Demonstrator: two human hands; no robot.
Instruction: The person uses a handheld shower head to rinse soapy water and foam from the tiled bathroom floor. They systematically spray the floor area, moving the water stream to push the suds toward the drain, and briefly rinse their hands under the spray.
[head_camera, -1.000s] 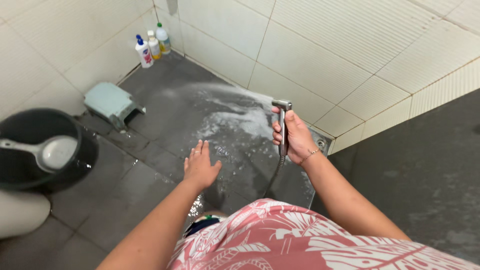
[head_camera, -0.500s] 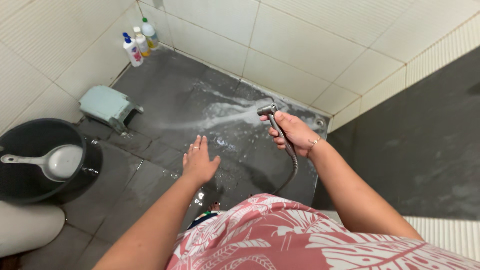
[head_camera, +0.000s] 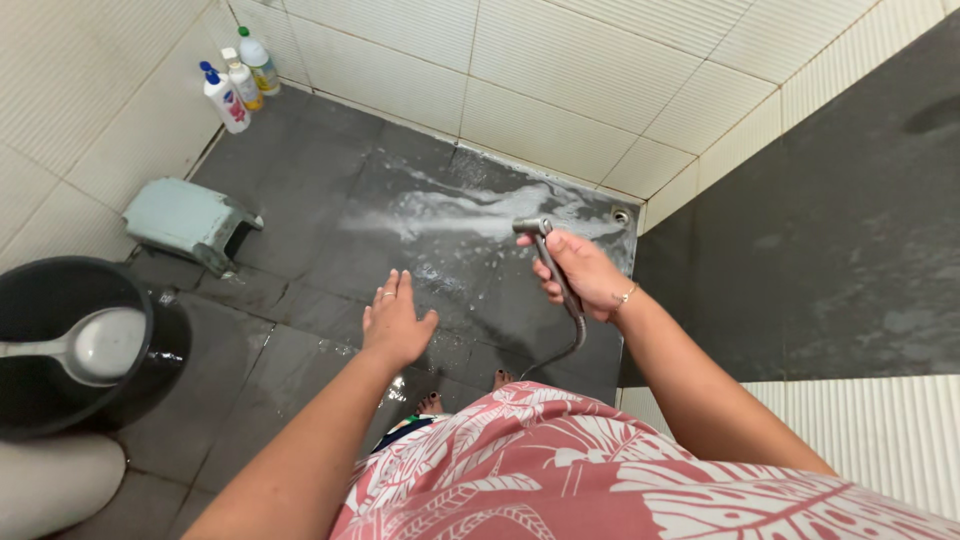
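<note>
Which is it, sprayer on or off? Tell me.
On: the sprayer in the right hand shoots a white jet across the wet floor.

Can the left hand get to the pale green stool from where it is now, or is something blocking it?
Probably yes. The left hand is open and holds nothing, and only bare wet floor lies between it and the pale green stool. The stool sits well off to its left, so it would likely take a lean.

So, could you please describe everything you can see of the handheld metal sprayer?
The slim silver metal hand sprayer has a small angled head at the top and a ribbed metal hose curving down from its base. The right hand is wrapped around its stem, thumb near the head. It tilts left, and a white jet of water shoots from it over the wet dark grey floor tiles.
</note>
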